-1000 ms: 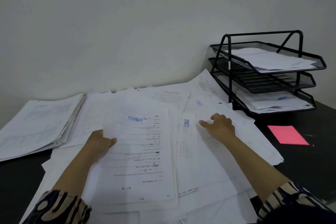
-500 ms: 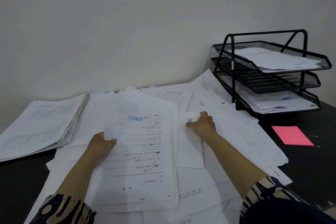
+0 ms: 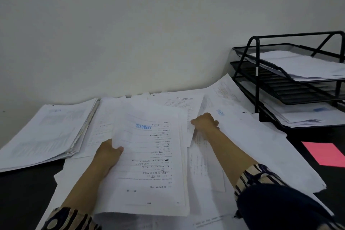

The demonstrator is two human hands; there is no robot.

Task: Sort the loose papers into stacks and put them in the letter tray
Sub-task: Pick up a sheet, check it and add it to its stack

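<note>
Loose papers (image 3: pixel 248 142) spread across the near desk, letter tray (image 3: pixel 256 73) far right. Left hand (image 3: pixel 107 157) gripping the stamped sheaf (image 3: pixel 151 158); right hand (image 3: pixel 205 124) pinching one sheet (image 3: pixel 201 147). Best squared to the sheaf's edge before release.

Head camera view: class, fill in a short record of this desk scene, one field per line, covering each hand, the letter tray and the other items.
left hand: holds the APPROVED-stamped bundle by its left edge
right hand: pinches a single sheet beside that bundle
letter tray: black, three tiers; papers in top and bottom
side stack: far left of desk
pink note: right, on the dark desk
</note>
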